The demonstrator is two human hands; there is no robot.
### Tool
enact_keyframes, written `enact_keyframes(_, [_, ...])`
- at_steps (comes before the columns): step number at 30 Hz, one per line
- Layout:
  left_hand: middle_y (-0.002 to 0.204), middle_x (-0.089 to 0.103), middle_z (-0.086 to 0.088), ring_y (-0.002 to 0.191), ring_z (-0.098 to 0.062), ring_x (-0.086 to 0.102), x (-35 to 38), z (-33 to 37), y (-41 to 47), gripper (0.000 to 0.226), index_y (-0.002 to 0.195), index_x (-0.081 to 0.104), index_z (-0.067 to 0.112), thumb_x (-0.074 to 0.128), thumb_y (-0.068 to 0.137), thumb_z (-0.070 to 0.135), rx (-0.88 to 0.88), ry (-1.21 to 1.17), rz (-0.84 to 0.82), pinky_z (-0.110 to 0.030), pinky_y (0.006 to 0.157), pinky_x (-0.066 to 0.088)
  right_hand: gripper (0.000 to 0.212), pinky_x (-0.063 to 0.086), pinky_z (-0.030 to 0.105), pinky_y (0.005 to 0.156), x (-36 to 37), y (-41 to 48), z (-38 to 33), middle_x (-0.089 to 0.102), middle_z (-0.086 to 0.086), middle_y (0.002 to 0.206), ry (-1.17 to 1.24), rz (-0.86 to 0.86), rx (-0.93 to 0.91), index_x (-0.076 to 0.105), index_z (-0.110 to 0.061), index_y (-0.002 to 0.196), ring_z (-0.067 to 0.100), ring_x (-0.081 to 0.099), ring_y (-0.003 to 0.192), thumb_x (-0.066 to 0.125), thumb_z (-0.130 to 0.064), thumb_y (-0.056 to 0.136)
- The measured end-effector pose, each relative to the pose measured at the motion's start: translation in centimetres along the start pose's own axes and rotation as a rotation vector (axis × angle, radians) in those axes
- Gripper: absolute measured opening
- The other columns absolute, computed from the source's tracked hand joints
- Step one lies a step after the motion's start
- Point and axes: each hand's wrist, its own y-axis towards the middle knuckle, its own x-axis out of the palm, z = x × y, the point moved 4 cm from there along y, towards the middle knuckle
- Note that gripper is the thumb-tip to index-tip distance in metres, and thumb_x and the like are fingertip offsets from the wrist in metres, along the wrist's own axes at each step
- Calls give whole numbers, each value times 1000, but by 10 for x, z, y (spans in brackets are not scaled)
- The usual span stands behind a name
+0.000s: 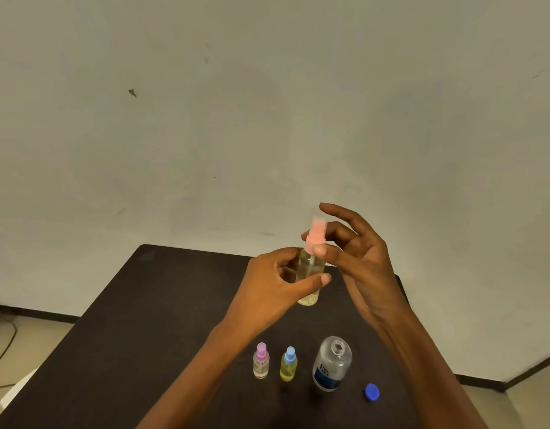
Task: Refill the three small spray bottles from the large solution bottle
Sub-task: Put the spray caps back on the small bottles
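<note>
My left hand (275, 284) grips the clear body of a small spray bottle (310, 269) held up above the dark table (149, 335). My right hand (357, 261) pinches its pink spray head (315, 238) between thumb and fingers, the other fingers spread. Pale liquid shows in this bottle. On the table stand a small bottle with a purple head (261, 360), a yellow-tinted one with a blue head (288, 364), and the large solution bottle (331, 363), uncapped, with a blue label. Its blue cap (372, 392) lies to the right.
A plain pale wall rises behind the table. The floor shows on both sides, with cables on it at the far left (1, 342). A white object (16, 394) sits low beside the table's left edge.
</note>
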Motion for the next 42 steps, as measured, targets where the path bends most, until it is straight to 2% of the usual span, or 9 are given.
enact_keyframes(4, [96,68,10,92,-7,65,3,-1,-1,24,100,62,31,71,77,31,-13,2,-21,-15,80,52,52,53,30,76,1,2,3,63,7,91,-40,29,-17,61,-31,107,19,63,90,79,-17,60])
enact_keyframes(8, [93,69,11,90,-7,66,2,0,-1,20,94,62,34,71,77,30,-11,-6,-12,-16,81,52,66,52,30,80,4,2,3,69,4,100,15,-40,7,53,-28,121,20,63,103,81,-31,61])
enact_keyframes(14, [94,68,10,92,-7,65,-2,-1,0,21,95,63,30,72,76,31,-28,-5,5,-13,79,49,49,52,35,88,1,-2,0,70,13,102,16,-70,41,50,-16,126,28,64,103,62,-5,80])
enact_keyframes(18, [95,69,6,92,-10,65,0,-2,1,22,96,64,26,72,76,30,-42,-21,7,-18,83,51,49,53,32,83,1,-2,-1,72,11,99,-24,-39,22,52,-15,121,26,66,98,67,-8,75])
enact_keyframes(23, [90,66,16,92,-4,64,-1,-5,2,20,92,61,34,72,76,30,-40,5,22,-8,77,48,48,54,32,83,2,-2,-2,73,5,96,-89,4,-7,55,-17,114,23,68,95,68,-11,68])
enact_keyframes(28, [88,67,15,90,-2,65,-1,-9,2,19,92,63,34,72,76,29,-27,6,64,-7,76,48,43,49,47,91,3,-4,0,73,-3,94,-197,81,-52,59,-22,106,21,67,96,72,-21,65])
enact_keyframes(34, [80,68,13,82,-4,68,3,-13,2,15,88,66,29,73,76,25,-27,-13,132,-11,74,52,35,44,6,68,5,-7,2,70,-21,81,-354,218,-108,58,-31,92,-5,63,79,76,-12,68])
enact_keyframes(38, [76,69,12,78,-5,69,8,-20,0,11,88,69,23,72,78,23,-66,-5,190,-17,73,55,31,41,2,61,15,-15,4,65,-15,82,-388,313,-166,56,-19,90,-15,58,73,75,-5,71])
enact_keyframes(42, [85,69,7,84,-9,68,7,-27,0,21,97,66,21,68,80,32,-89,75,148,-25,79,55,37,43,6,60,14,-13,10,66,-14,83,-369,300,-120,53,-22,99,-8,59,69,75,-8,72])
